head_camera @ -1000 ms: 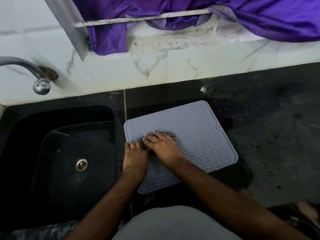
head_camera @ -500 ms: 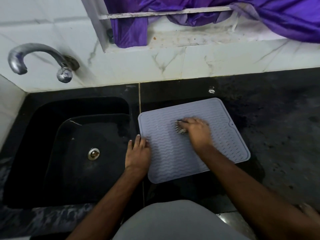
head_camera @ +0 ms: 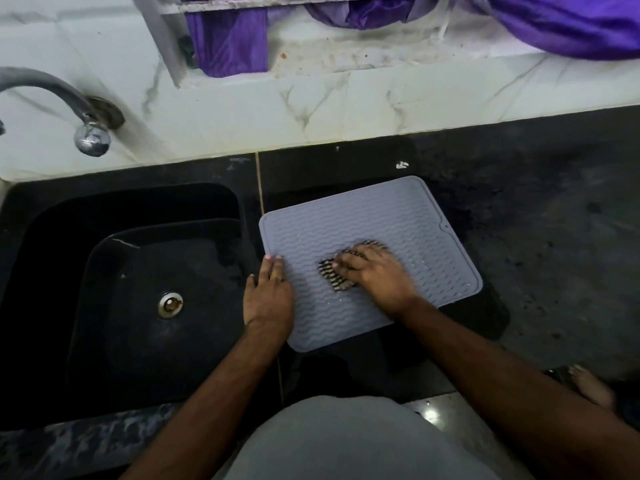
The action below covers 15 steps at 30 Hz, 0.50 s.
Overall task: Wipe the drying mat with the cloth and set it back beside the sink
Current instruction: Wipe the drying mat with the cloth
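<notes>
Tap (head_camera: 52, 98) and its shiny knob stick out from the pale marble-look wall at far left, above a black sink (head_camera: 52, 220) with a metal drain (head_camera: 170, 304) in its floor. Just right of the basin, the left hand (head_camera: 268, 296) lies flat on the near-left edge of the drying mat (head_camera: 398, 216), fingers straight and pressed together, pointing away from the person. The grey, wave-ribbed mat rests on the dark counter (head_camera: 554, 237) directly beside the sink, turned slightly askew. Near the mat's middle, the right hand (head_camera: 375, 277) presses down on a crumpled black-and-white striped cloth (head_camera: 334, 277); its fingers are bent over the bunched fabric and close together, with cloth showing to the left of and beyond the fingertips. Purple fabric (head_camera: 571, 26) hangs over a white window ledge along the top. A bare foot (head_camera: 592, 388) shows on the floor at lower right.
</notes>
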Available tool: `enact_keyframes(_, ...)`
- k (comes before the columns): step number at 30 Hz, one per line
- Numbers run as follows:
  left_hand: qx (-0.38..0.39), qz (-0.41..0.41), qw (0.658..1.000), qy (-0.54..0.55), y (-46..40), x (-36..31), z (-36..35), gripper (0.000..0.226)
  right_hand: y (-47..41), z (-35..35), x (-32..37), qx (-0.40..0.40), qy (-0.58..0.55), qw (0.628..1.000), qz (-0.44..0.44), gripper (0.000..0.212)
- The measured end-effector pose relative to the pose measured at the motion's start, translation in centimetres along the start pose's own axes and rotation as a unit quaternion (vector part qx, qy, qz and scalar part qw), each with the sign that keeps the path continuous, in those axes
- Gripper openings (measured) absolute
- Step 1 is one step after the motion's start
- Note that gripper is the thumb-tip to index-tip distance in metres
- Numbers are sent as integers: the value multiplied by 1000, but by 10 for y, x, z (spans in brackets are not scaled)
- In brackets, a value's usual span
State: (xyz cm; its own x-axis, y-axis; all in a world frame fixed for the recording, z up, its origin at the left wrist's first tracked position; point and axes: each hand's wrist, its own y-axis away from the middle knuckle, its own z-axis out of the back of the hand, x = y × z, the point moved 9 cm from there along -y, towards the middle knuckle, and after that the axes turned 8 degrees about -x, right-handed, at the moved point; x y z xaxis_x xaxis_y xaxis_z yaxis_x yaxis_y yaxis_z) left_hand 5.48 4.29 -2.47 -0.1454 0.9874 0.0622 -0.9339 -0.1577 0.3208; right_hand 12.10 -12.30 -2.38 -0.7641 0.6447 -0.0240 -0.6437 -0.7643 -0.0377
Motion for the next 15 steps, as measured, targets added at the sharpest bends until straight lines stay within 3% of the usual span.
enact_keyframes(3,11,-28,1000,3,-9,-5,14,76,20,3,-70,20,-29,997,-74,41)
enact_keyframes(8,82,-32,996,34,-15,-1,7,115,26,16,-133,97,-29,981,-165,45)
enact_keyframes(12,102,-31,989,103,-17,9,-12,140,-5,38,-66,9,-64,987,-147,52)
enact_keyframes(15,84,-76,991,68,-13,7,-12,136,-26,27,21,-14,-88,995,-51,50)
